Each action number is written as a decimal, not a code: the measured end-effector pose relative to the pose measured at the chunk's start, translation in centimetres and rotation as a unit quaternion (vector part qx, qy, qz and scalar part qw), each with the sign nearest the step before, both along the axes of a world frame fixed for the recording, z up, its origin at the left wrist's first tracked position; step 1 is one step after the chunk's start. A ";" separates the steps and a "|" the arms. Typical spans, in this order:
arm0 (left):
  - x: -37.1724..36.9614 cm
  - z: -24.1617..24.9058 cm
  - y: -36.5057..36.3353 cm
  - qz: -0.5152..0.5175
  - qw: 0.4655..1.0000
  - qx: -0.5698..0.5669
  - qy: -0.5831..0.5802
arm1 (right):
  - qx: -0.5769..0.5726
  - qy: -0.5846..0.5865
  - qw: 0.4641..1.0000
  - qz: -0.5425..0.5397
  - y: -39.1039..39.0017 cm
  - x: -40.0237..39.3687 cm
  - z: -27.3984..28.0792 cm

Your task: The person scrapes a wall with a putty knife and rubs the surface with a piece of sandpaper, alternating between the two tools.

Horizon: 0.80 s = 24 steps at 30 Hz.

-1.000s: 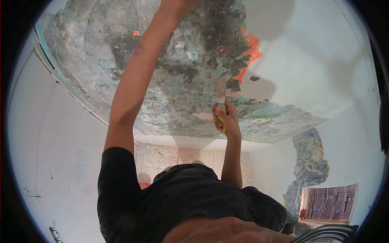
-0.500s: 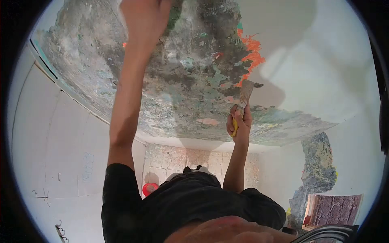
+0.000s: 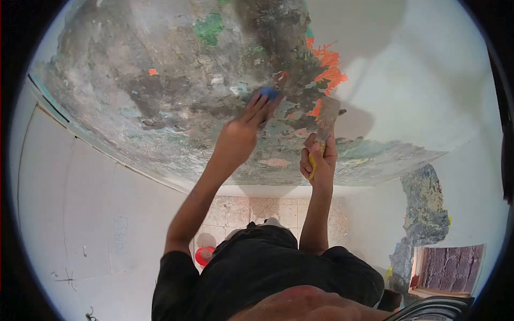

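Observation:
My left hand (image 3: pixel 249 125) reaches up to the scraped wall (image 3: pixel 176 101), its fingers closed on a small blue object (image 3: pixel 269 93). Motion blur hides what kind of thing it is; it seems to be against the grey, bare patch. To its right, my right hand (image 3: pixel 321 163) grips a putty knife (image 3: pixel 327 115) by its yellow handle, blade pointing up. The blade is smeared with grey and lies close to the edge between bare wall and white paint. Ragged orange paint (image 3: pixel 333 69) shows just above the blade.
Below, a tiled floor (image 3: pixel 284 208) shows past my body, with a red round item (image 3: pixel 204 255) on it. At the right, a second stripped patch (image 3: pixel 425 208) runs down to a framed opening (image 3: pixel 450 267). A white surface (image 3: pixel 91 198) stands on the left.
My left hand has come down and right from the top of the view, and the blue object now shows in it. My right hand with the putty knife has barely moved.

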<state>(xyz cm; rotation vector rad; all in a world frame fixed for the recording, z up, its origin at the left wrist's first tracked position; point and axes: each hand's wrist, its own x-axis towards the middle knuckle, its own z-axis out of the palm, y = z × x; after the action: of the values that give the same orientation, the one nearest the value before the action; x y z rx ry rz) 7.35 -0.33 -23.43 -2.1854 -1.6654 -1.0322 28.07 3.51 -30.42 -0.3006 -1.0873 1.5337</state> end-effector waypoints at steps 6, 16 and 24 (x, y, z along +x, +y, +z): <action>-1.4 -2.9 -6.8 -0.015 0.954 -0.169 -0.249 | 0.010 -0.028 0.999 0.032 0.3 0.7 3.3; -4.3 -10.4 -15.0 0.093 0.833 -0.181 -0.514 | 0.011 0.016 0.995 0.099 3.9 0.9 5.2; -4.5 -11.1 -15.9 0.111 0.799 -0.175 -0.564 | -0.026 0.049 0.990 0.133 3.8 1.2 6.2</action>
<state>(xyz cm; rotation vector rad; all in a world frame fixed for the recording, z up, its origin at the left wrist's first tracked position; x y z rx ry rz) 2.90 -16.26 -34.56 -1.4096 -2.6283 -2.3668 29.30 7.32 -24.25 -0.1174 -1.0418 1.7967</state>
